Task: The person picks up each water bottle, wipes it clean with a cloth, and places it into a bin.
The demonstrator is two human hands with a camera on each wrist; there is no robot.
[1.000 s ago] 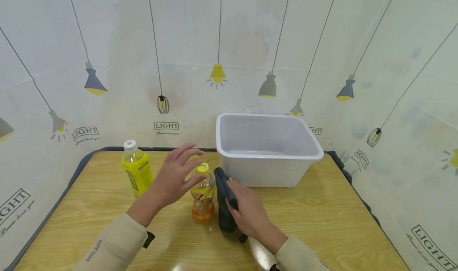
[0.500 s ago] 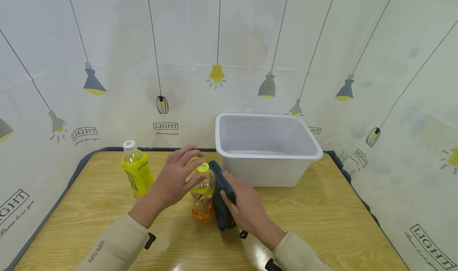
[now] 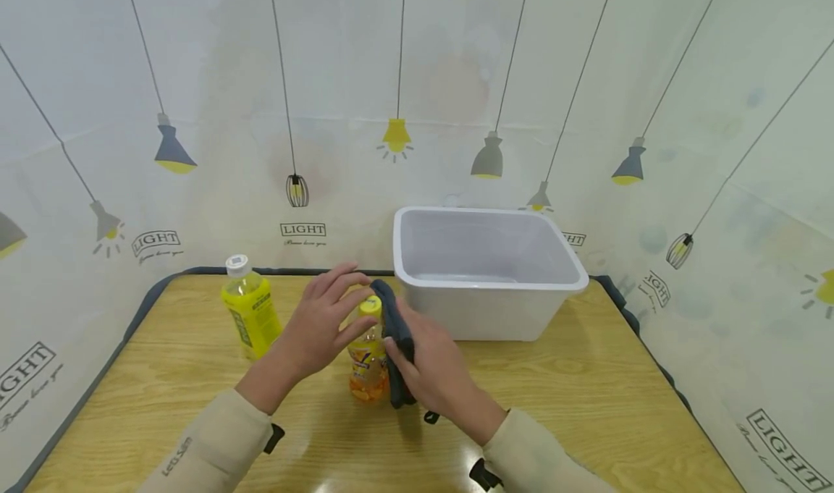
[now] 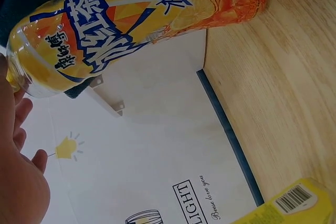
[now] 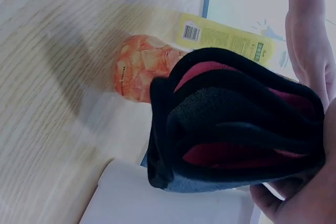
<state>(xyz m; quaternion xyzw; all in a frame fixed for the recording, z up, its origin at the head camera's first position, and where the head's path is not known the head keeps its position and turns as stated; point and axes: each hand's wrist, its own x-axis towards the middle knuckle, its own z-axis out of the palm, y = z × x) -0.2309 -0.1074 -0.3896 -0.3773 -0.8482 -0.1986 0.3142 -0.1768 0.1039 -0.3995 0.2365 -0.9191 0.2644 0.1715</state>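
A bottle of iced tea [image 3: 368, 366] with a yellow cap and orange label stands upright on the wooden table. My left hand [image 3: 326, 319] curves its thumb and fingers about the cap and neck. In the left wrist view that hand [image 4: 18, 161] is at the bottle's top end. On the bottle's right, my right hand [image 3: 436, 363] grips a dark blue folded fabric piece [image 3: 397, 348], held against the bottle's side. Several layers with a red lining show in the fabric [image 5: 226, 124] in the right wrist view. The right fingers behind it are partly hidden.
A yellow-green drink bottle [image 3: 250, 315] with a white cap stands behind my left forearm. At the back right is a white plastic bin [image 3: 476, 312], its visible inside bare. A patterned curtain [image 3: 352, 80] rises behind the table's far edge.
My right hand has carried the folded fabric left and slightly up, from beside the bottle to against it. The left hand has stayed at the bottle's cap.
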